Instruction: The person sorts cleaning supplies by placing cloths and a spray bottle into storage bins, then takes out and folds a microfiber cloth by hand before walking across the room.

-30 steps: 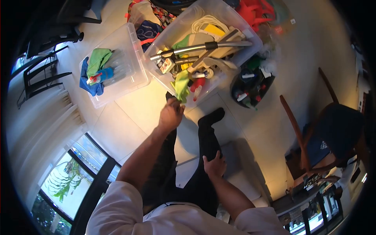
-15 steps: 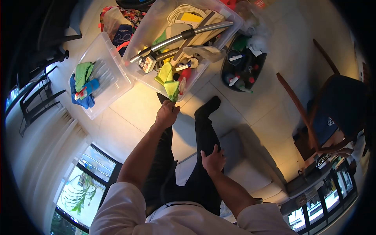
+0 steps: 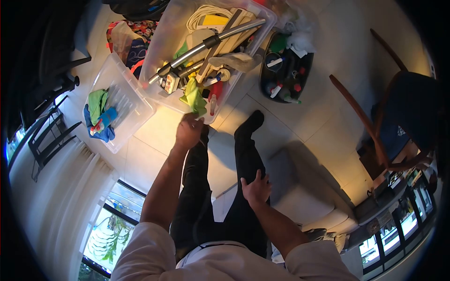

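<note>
My left hand (image 3: 190,132) is closed at the front edge of a large clear plastic bin (image 3: 229,100). It grips the lower end of a yellow-green cloth (image 3: 192,97), whose upper part hangs inside the bin's front corner. Beside the cloth lies a red bottle (image 3: 215,90) with a pale nozzle. A shiny metal tube (image 3: 206,44) slants across the bin over beige bars, a coiled white cable (image 3: 206,16) and other mixed items. My right hand (image 3: 257,188) rests on my right knee, fingers spread and holding nothing.
Left of the bin, a clear lid or shallow tray (image 3: 145,117) carries green and blue cloths and a spray bottle. A dark tub (image 3: 265,86) with bottles stands to the right. Farther right is a wooden-armed chair (image 3: 351,105); a grey padded seat (image 3: 300,182) is beside my leg.
The view has shifted slightly, moving the bin and tub a little up and left in the picture. My left hand still holds the cloth; my right hand stays on the knee.
</note>
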